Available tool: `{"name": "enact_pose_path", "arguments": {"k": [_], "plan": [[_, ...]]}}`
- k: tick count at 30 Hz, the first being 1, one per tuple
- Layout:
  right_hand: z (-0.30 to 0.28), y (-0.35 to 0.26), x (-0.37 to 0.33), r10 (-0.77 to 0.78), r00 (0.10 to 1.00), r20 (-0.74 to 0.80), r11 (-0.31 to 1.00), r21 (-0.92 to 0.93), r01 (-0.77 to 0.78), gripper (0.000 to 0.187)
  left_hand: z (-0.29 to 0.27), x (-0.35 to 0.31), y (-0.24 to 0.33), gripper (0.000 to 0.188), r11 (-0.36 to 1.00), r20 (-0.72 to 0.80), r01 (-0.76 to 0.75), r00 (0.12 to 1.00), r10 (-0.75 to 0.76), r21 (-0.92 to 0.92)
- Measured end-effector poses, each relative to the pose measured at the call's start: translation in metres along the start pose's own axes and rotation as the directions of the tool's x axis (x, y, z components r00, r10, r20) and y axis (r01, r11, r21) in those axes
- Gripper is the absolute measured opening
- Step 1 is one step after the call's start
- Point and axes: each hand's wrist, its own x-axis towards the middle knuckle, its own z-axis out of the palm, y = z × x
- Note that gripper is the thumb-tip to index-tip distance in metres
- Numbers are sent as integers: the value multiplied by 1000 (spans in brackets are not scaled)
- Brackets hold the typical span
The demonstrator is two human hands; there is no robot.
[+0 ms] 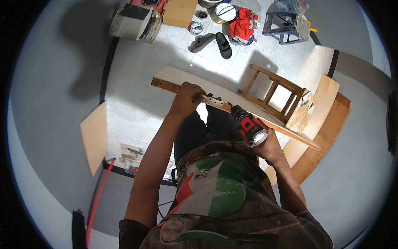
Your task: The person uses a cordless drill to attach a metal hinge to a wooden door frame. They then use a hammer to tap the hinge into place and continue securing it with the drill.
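A long wooden board stretches across in front of my body, its narrow brown edge facing me. Against that edge lies a pale strip with holes and small dark knobs. My left hand is closed at the left end of this strip, fingers pressed onto it and the board's edge. In my right hand is a red and black cordless drill, gripped from behind. The drill's nose points at the board's edge, just right of the strip; whether its bit touches the wood is too small to tell.
Beyond the board a wooden stool lies tipped over. Wooden panels lean at the right, another panel at the left wall. Slippers, a white-lidded bucket, red cloth and a dark step stool occupy the far floor.
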Motion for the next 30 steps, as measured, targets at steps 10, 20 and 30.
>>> {"name": "enact_pose_path", "arguments": {"k": [10, 20, 30], "plan": [[27, 36, -19, -27, 997, -76, 970, 240, 45, 59, -7, 0, -3, 29, 995, 120, -93, 989, 87, 46], [39, 82, -31, 18, 995, -99, 997, 70, -11, 59, 1, 4, -2, 25, 1000, 113, -11, 994, 12, -6], [41, 129, -42, 40, 998, -42, 996, 85, -36, 52, 1, 7, 5, 25, 997, 138, 71, 988, -74, 33]]}}
